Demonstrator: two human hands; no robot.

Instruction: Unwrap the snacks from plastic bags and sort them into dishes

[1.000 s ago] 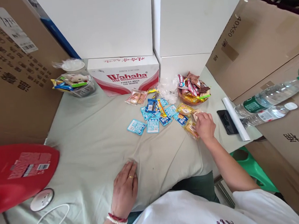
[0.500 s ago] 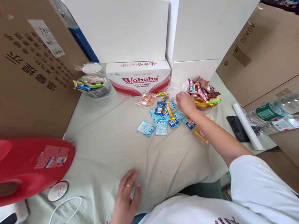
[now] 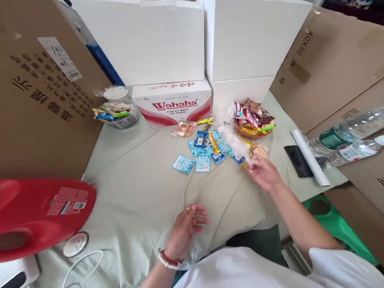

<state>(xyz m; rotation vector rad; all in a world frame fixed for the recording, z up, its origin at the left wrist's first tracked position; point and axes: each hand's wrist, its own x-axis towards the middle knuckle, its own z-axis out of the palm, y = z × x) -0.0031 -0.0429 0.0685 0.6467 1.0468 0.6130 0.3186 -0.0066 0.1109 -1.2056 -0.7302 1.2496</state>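
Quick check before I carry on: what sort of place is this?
Probably an improvised indoor workspace, perhaps a home or storeroom: a cloth-covered table bearing snack packets stands between large cardboard cartons, with white boxes behind.

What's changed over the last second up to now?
Right hand went from the yellow-wrapped snacks to the clear plastic, took hold, and drew it back toward the person. Left hand shifted rightward, fingers now curled. Snack bowl, blue packets and Wahaha box stayed put.
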